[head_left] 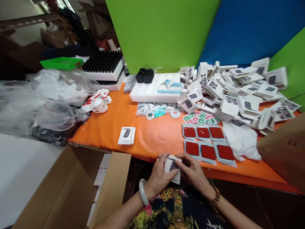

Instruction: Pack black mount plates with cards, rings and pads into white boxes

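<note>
Close to my lap, at the front edge of the orange table, I have a small white printed box (175,177) between both hands. My left hand (160,173) is closed around its left side, thumb across the front. On the right, my right hand (194,175) grips the upper right edge, its thumb on the printed face. My fingers partly cover the box. A short stack of similar white boxes (125,136) lies on the table to the left. Beyond my right hand are several red square pieces (192,148) on grey backings, in two rows.
A large pile of white boxes (228,98) fills the back right. White foam (147,93) with black parts (145,75) stands at the back. An open carton (71,178) holding white boxes is at the lower left. A cup (100,105), a white cloth (243,140) and brown cardboard (283,149) are also around.
</note>
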A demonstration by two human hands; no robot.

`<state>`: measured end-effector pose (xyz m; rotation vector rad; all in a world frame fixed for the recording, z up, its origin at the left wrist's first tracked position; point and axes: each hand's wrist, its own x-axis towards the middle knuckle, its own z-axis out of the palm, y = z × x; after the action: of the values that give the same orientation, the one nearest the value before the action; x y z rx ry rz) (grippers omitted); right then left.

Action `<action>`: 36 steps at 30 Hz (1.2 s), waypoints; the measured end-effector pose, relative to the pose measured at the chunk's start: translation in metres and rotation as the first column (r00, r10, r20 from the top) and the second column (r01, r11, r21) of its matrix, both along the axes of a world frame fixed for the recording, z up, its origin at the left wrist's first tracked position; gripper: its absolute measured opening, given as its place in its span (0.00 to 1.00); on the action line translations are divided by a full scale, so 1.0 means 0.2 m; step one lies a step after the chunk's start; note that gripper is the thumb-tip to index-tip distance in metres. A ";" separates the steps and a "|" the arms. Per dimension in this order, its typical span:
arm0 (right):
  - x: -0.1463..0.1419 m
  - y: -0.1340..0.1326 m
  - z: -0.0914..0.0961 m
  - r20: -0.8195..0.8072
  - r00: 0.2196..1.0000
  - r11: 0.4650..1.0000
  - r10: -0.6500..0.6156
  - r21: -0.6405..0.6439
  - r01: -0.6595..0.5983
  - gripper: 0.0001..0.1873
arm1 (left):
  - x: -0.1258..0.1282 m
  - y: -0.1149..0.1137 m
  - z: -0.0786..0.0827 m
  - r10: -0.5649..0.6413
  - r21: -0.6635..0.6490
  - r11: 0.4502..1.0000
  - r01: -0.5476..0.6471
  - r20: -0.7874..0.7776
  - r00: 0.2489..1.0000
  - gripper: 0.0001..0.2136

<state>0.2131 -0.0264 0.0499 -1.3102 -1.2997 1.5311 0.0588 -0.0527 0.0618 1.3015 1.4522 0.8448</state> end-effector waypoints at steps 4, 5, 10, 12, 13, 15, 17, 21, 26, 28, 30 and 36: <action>-0.15 0.13 0.09 -0.032 0.999 0.990 -0.008 0.140 0.012 0.16 | -0.01 0.10 0.11 0.115 0.144 0.986 -0.082 -0.237 0.965 0.33; -0.17 0.17 0.11 -0.023 0.999 0.983 0.046 0.177 -0.041 0.16 | -0.04 0.13 0.13 0.129 0.183 0.980 -0.078 -0.290 0.948 0.31; -0.10 0.48 0.16 0.258 0.966 0.889 0.035 0.434 -0.148 0.22 | -0.34 0.35 0.25 0.281 0.333 0.938 -0.096 -0.566 0.775 0.31; 0.00 0.66 0.17 0.336 0.925 0.824 -0.177 0.565 -0.048 0.23 | -0.49 0.43 0.29 0.377 0.348 0.920 -0.181 -0.653 0.657 0.32; 0.04 0.75 0.17 0.366 0.893 0.791 -0.262 0.611 -0.018 0.23 | -0.55 0.47 0.30 0.389 0.354 0.917 -0.185 -0.686 0.615 0.33; 0.14 0.92 0.16 0.375 0.834 0.741 -0.405 0.668 0.059 0.22 | -0.65 0.52 0.29 0.402 0.345 0.915 -0.209 -0.741 0.538 0.33; 0.21 1.04 0.15 0.377 0.793 0.746 -0.477 0.651 0.140 0.20 | -0.71 0.56 0.25 0.339 0.264 0.940 -0.216 -0.785 0.519 0.32; 0.28 1.19 0.12 0.362 0.811 0.836 -0.460 0.484 0.259 0.15 | -0.76 0.58 0.16 0.238 0.129 0.966 -0.226 -0.790 0.565 0.30; 0.30 1.20 0.11 0.309 0.856 0.874 -0.415 0.397 0.280 0.08 | -0.71 0.56 0.18 0.474 0.438 0.873 -0.216 -0.651 0.593 0.31; 0.26 1.13 0.13 0.269 0.876 0.881 -0.401 0.376 0.288 0.10 | -0.63 0.54 0.21 0.533 0.507 0.820 -0.268 -0.502 0.681 0.30; 0.18 0.98 0.15 0.168 0.931 0.913 -0.323 0.314 0.260 0.14 | -0.51 0.51 0.22 0.484 0.431 0.838 -0.335 -0.304 0.820 0.30; -0.13 0.42 0.15 -0.294 0.930 0.972 0.220 -0.010 -0.234 0.18 | -0.12 0.40 0.15 0.233 -0.135 0.972 -0.190 0.515 0.825 0.25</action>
<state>0.1871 0.0567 0.0807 -0.9375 -1.2634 1.8444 0.0343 0.0268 0.0912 0.7623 1.1744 1.1746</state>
